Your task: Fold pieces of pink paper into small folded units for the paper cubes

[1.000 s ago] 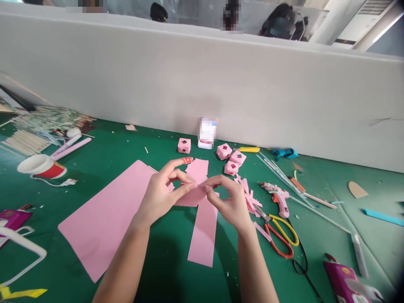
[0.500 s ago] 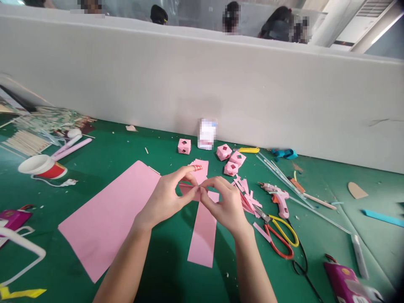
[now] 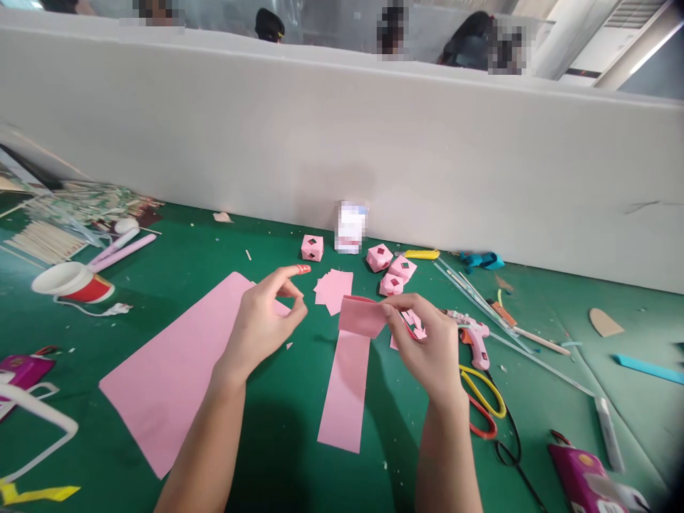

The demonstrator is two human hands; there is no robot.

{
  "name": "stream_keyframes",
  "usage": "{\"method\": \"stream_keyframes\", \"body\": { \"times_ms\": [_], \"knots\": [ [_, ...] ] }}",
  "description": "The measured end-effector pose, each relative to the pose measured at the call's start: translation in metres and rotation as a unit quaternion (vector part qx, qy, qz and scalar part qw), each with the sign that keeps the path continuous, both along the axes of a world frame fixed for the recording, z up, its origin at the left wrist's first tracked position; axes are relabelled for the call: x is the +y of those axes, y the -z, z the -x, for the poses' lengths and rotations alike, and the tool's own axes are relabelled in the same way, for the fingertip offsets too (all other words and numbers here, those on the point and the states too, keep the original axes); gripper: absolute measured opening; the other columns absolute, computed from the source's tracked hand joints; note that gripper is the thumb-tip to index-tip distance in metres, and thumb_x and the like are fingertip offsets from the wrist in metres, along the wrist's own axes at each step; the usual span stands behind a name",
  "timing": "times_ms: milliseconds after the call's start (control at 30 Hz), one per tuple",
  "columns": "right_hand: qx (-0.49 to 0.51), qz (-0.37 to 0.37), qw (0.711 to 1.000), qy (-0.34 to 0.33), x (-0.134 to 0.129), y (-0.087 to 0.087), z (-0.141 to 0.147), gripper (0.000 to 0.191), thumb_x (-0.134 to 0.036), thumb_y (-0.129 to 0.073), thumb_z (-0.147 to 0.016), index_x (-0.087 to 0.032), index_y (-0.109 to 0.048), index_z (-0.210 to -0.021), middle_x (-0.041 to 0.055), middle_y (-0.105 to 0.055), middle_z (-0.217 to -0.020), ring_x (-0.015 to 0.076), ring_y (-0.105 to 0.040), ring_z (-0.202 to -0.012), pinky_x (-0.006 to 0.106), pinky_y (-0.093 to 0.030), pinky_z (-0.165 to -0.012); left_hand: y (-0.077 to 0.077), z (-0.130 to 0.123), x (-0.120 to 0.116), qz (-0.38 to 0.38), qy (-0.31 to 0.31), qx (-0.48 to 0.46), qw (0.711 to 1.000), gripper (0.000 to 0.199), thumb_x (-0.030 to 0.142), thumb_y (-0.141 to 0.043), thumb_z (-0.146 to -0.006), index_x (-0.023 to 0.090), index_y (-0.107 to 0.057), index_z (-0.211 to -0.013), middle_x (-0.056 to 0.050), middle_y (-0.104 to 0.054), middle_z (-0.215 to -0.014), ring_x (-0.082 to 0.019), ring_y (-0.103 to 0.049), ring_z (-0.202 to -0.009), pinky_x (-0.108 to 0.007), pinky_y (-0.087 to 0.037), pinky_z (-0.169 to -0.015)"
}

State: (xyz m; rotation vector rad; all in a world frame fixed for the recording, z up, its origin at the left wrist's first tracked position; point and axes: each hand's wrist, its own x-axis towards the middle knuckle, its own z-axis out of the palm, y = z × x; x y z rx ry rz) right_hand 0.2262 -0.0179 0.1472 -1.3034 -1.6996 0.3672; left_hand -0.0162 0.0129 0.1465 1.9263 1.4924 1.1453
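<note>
Pinched between the thumb and fingers of my right hand (image 3: 427,342) is a small folded piece of pink paper (image 3: 362,317), held at its right end. Below it a pink paper strip (image 3: 343,399) lies on the green table. My left hand (image 3: 264,317) hovers over the corner of a large pink sheet (image 3: 182,370), its fingers apart and holding nothing. A little pile of pink paper pieces (image 3: 334,288) sits beyond the hands. Several folded pink paper boxes with cut diamond holes (image 3: 313,248) stand near the white partition.
On the right lie a pink glue gun (image 3: 473,338), scissors (image 3: 484,395) partly behind my right hand, glue sticks and a yellow cutter (image 3: 421,254). A paper cup (image 3: 72,281) lies tipped at left, near a heap of sticks (image 3: 48,239). The partition (image 3: 342,135) runs along the back.
My left hand has let go of the folded paper and moved left. My right hand has shifted right, still holding the paper. A tiny pink scrap now shows on the table below my left hand.
</note>
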Motion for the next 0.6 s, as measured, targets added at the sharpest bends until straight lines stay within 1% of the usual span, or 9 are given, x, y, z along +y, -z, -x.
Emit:
{"method": "stream_keyframes", "body": {
  "times_ms": [67, 133, 200, 267, 300, 333, 433, 500, 600],
  "knots": [
    [0.002, 0.004, 1.000, 0.010, 0.000, -0.001, -0.003, 0.010, -0.025, -0.060, -0.098, -0.025, -0.067, -0.091, 0.0020, -0.075, -0.089, 0.0208, -0.070, -0.081, 0.032, -0.051, -0.074, -0.002, 0.002, 0.000, 0.001, -0.004, -0.030, 1.000, 0.032, 0.019, -0.063, -0.090, 0.027, -0.065, -0.120, -0.001, -0.074, -0.106, -0.020, -0.071, -0.097, -0.039, -0.058, -0.096],
    [0.000, 0.010, 1.000, 0.006, 0.001, -0.001, -0.002, 0.011, -0.025, -0.060, -0.099, -0.025, -0.068, -0.092, 0.0022, -0.076, -0.089, 0.0212, -0.070, -0.081, 0.033, -0.052, -0.073, -0.005, 0.000, -0.003, 0.007, 0.023, -0.061, 0.998, 0.028, 0.025, -0.066, -0.092, 0.027, -0.065, -0.120, -0.003, -0.073, -0.118, -0.020, -0.072, -0.102, -0.037, -0.059, -0.094],
    [-0.002, 0.016, 1.000, -0.005, 0.002, 0.000, 0.001, 0.012, -0.025, -0.059, -0.099, -0.025, -0.068, -0.092, 0.0024, -0.076, -0.090, 0.0214, -0.070, -0.082, 0.033, -0.053, -0.074, -0.007, -0.005, -0.006, 0.018, 0.066, -0.067, 0.995, 0.035, 0.031, -0.071, -0.090, 0.028, -0.063, -0.125, -0.004, -0.071, -0.129, -0.022, -0.071, -0.110, -0.038, -0.059, -0.095],
    [0.001, 0.024, 1.000, -0.018, 0.002, 0.001, 0.005, 0.012, -0.026, -0.058, -0.100, -0.025, -0.068, -0.092, 0.0026, -0.076, -0.091, 0.0216, -0.071, -0.084, 0.033, -0.053, -0.075, -0.007, -0.012, -0.009, 0.029, 0.095, -0.053, 0.994, 0.045, 0.036, -0.076, -0.087, 0.031, -0.062, -0.129, -0.003, -0.070, -0.133, -0.024, -0.069, -0.114, -0.039, -0.059, -0.097],
    [0.003, 0.029, 0.999, -0.026, 0.003, 0.002, 0.007, 0.012, -0.026, -0.058, -0.100, -0.025, -0.068, -0.093, 0.0026, -0.076, -0.091, 0.0215, -0.071, -0.086, 0.033, -0.053, -0.076, -0.006, -0.015, -0.010, 0.031, 0.102, -0.049, 0.993, 0.044, 0.038, -0.077, -0.087, 0.031, -0.062, -0.128, -0.003, -0.071, -0.130, -0.024, -0.069, -0.114, -0.040, -0.059, -0.097],
    [0.006, 0.034, 0.999, -0.034, 0.003, 0.003, 0.009, 0.012, -0.026, -0.058, -0.100, -0.025, -0.068, -0.093, 0.0025, -0.076, -0.092, 0.0212, -0.070, -0.086, 0.033, -0.053, -0.076, -0.005, -0.017, -0.010, 0.029, 0.103, -0.048, 0.993, 0.038, 0.037, -0.075, -0.089, 0.030, -0.064, -0.125, -0.003, -0.074, -0.124, -0.024, -0.070, -0.114, -0.040, -0.058, -0.098],
    [0.014, 0.046, 0.997, -0.058, 0.002, 0.004, 0.014, 0.010, -0.023, -0.059, -0.099, -0.025, -0.069, -0.096, 0.0022, -0.076, -0.095, 0.0200, -0.070, -0.088, 0.032, -0.053, -0.078, -0.001, -0.022, -0.010, 0.014, 0.088, -0.066, 0.994, 0.018, 0.033, -0.068, -0.094, 0.027, -0.066, -0.111, 0.000, -0.079, -0.099, -0.023, -0.072, -0.110, -0.040, -0.055, -0.103],
    [0.018, 0.042, 0.997, -0.065, 0.002, 0.003, 0.017, 0.011, -0.020, -0.060, -0.096, -0.025, -0.068, -0.102, 0.0025, -0.075, -0.098, 0.0198, -0.069, -0.090, 0.032, -0.053, -0.080, 0.000, -0.023, -0.009, 0.009, 0.079, -0.078, 0.994, 0.019, 0.030, -0.070, -0.093, 0.027, -0.065, -0.112, 0.002, -0.079, -0.090, -0.022, -0.075, -0.104, -0.041, -0.054, -0.104],
    [0.018, 0.027, 0.997, -0.073, 0.002, 0.003, 0.020, 0.014, -0.018, -0.062, -0.093, -0.024, -0.067, -0.104, 0.0032, -0.074, -0.101, 0.0202, -0.068, -0.092, 0.033, -0.053, -0.082, 0.000, -0.023, -0.010, 0.018, 0.083, -0.082, 0.993, 0.030, 0.029, -0.073, -0.091, 0.027, -0.062, -0.118, 0.004, -0.079, -0.087, -0.020, -0.077, -0.093, -0.041, -0.054, -0.104]
  ]
}}
